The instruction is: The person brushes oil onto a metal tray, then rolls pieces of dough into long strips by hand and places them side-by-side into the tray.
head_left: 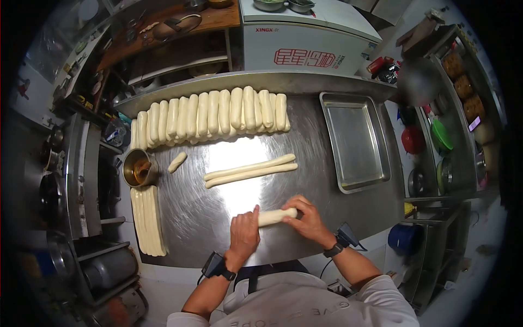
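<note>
A short, thick dough roll [274,217] lies crosswise before me, low over the steel table. At its left end my left hand [244,233] is closed over it, thumb side toward the roll. My right hand [309,220] grips the right end, thumb below and fingers above. Beyond them, two long thin dough strips [250,170] lie side by side, slightly tilted. A small dough piece [177,162] rests farther left. Whether the roll touches the table is hard to see.
Many dough rolls [201,115] stand packed in a row at the back. A metal pot [133,169] with brownish liquid stands left, above flat dough strips [147,220]. A shallow metal tray [384,147] is on the right. Behind the table is a white freezer [305,46].
</note>
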### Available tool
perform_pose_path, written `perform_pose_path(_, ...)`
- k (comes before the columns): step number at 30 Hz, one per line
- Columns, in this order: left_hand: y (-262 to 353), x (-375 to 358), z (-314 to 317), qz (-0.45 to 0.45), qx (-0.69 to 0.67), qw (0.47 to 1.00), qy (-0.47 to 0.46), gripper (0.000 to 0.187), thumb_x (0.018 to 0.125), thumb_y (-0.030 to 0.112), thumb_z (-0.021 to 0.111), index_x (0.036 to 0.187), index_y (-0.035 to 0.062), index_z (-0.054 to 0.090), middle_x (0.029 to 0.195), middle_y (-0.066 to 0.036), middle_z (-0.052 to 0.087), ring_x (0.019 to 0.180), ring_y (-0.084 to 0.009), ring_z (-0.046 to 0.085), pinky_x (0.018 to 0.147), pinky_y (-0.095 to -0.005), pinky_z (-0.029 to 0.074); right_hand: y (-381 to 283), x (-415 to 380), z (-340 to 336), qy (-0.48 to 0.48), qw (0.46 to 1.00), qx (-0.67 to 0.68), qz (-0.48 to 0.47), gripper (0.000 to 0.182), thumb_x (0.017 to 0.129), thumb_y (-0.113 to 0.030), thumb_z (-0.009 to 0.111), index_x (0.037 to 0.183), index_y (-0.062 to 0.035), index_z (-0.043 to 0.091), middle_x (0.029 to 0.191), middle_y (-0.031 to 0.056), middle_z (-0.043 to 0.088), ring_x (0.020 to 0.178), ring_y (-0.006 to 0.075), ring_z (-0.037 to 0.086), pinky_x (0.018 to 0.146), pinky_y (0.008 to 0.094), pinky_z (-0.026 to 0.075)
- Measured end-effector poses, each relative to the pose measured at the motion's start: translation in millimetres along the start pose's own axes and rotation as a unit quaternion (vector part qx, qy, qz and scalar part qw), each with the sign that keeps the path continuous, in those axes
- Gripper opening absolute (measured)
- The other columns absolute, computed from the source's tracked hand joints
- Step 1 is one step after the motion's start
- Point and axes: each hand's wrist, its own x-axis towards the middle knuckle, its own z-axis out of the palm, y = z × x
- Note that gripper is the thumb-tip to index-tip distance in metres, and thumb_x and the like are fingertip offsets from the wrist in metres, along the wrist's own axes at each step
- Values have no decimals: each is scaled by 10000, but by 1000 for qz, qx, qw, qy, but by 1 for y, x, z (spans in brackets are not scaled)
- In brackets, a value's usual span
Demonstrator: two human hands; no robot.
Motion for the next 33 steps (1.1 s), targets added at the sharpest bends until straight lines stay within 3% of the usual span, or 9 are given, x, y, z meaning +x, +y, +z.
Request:
perform_pose_path(2,17,-27,13,47,66,992,-99,529,868,39,564,1389,-50,542,901,-102,545,776,-236,505,679,-401,389,30,-36,-12,-7,999,-31,26,296,807,-99,821,1063,-49,683,1001,98,652,1016,246,634,859,365,517)
perform_pose_path(4,32,-56,31,-25,37,967,-250,579,839,124,631,1389,-22,520,1070,-192,603,1017,-364,580,859,-515,429,57,-71,-11,-87,979,-177,43,287,790,-136,822,1034,-84,679,1027,106,639,1040,290,612,909,451,469)
perform_pose_path(8,68,-70,28,-15,154,964,-215,638,907,229,627,1445,-65,449,1407,-323,482,1341,-481,446,1103,-595,328,44,-106,13,-12,945,-318,-78,395,842,-174,759,1197,-36,652,1281,176,632,1299,344,541,1147,476,384)
perform_pose_path(11,89,-82,52,-67,-160,982,-76,848,987,444,566,1472,-202,306,1541,-473,206,1473,-625,132,1222,-634,128,44,-128,52,-108,936,-302,-146,526,915,-218,657,1373,22,556,1482,228,509,1435,370,425,1232,497,282)
perform_pose_path(12,100,-81,64,-76,-158,978,-111,876,983,476,558,1478,-200,301,1553,-463,198,1477,-619,129,1226,-626,119,40,-120,62,-69,982,-116,-134,612,939,-226,590,1478,31,458,1568,239,413,1489,377,345,1247,508,238)
perform_pose_path(18,23,41,72,-88,132,983,-90,823,985,468,542,1481,-164,364,1550,-397,319,1511,-489,223,1247,-544,158,57,13,48,-139,877,-433,-152,886,890,-527,612,1546,12,356,1584,271,355,1505,403,289,1226,589,191)
perform_pose_path(24,55,-86,48,-16,101,961,-256,830,923,480,621,1483,-95,408,1522,-421,326,1467,-559,255,1222,-609,177,56,-114,43,-169,907,-366,-118,866,879,-580,634,1514,-27,433,1574,308,338,1473,514,283,1218,604,192)
perform_pose_path(29,41,-40,75,-197,164,957,-135,880,909,546,615,1503,-68,402,1522,-479,254,1454,-638,174,1216,-657,54,53,-53,39,-139,866,-474,-79,869,868,-597,649,1516,-54,446,1539,347,369,1448,561,287,1207,640,194)
perform_pose_path(33,-13,13,59,-103,187,969,-124,684,989,443,535,1518,20,436,1586,-288,352,1511,-463,241,1223,-616,134,55,-10,23,-142,883,-439,-92,946,860,-675,640,1501,-7,441,1578,260,370,1494,460,273,1217,605,203)
